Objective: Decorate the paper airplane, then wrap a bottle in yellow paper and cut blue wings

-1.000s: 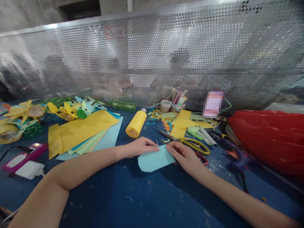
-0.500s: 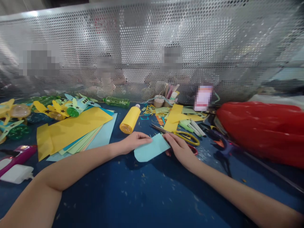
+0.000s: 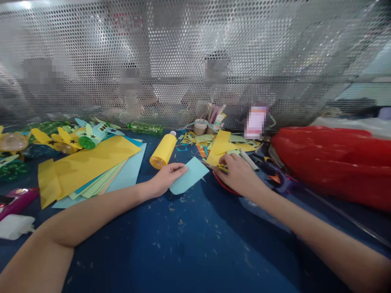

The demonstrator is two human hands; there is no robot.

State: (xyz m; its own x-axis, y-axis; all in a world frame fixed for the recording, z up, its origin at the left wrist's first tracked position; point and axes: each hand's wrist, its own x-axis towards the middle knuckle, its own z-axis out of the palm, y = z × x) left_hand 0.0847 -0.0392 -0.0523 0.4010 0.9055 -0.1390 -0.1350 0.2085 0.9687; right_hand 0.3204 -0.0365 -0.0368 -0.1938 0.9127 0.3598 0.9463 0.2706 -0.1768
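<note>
A piece of light blue paper (image 3: 190, 177) with one rounded end is pinched at its upper left edge between the thumb and fingers of my left hand (image 3: 168, 177). To the right of the paper, my right hand (image 3: 240, 171) has its fingers closed around the yellow handle of a pair of scissors (image 3: 222, 167). The scissors' blades point left toward the paper. A red curved object (image 3: 224, 186) shows partly beneath my right hand; the rest of it is hidden. Just behind my left hand lies a bottle wrapped in yellow paper (image 3: 164, 149).
Stacked coloured paper (image 3: 91, 167) lies left, near bottle figures (image 3: 96, 134) and a white plug adapter (image 3: 16, 226). Yellow scraps (image 3: 220, 144), cups (image 3: 200, 127) and a phone (image 3: 255, 122) stand behind. A red plastic bag (image 3: 330, 158) fills the right, beside a purple tool (image 3: 285, 183).
My right hand has let go of the light blue paper, moved right and taken hold of the yellow-handled scissors. My left hand still holds the paper, now turned slightly. The view has shifted a little.
</note>
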